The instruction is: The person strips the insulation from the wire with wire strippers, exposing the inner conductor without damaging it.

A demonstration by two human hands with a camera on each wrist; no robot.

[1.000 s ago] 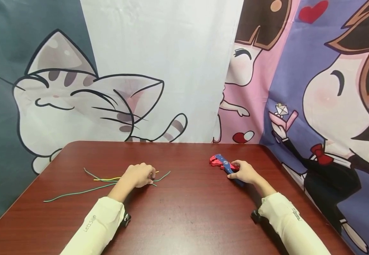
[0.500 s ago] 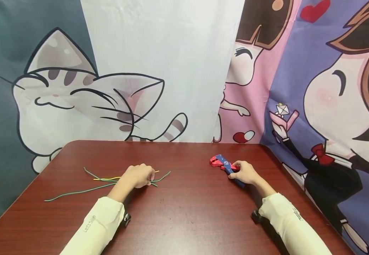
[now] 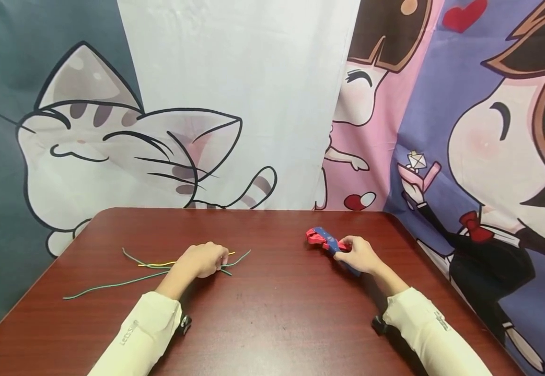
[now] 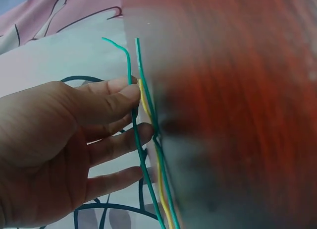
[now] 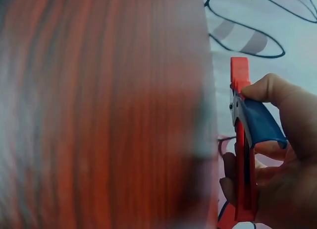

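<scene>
At the left of the table, my left hand reaches down over several thin wires. Seen from the left wrist, its thumb and index finger pinch one green wire, and the other fingers are spread behind it. Beside that wire lie a second green wire and a yellow wire. On the right, my right hand grips a red and blue wire stripper. The right wrist view has the thumb on its blue handle and the fingers round the red one; the red head points away from me.
The reddish-brown wooden table has rounded far corners. Behind it hangs a cartoon-printed cloth. Wire ends trail across the table to the left of my left hand.
The wire stripper has tilted and shifted slightly left in my right hand. My left hand has stayed almost in place, the wire ends by it moving only slightly.
</scene>
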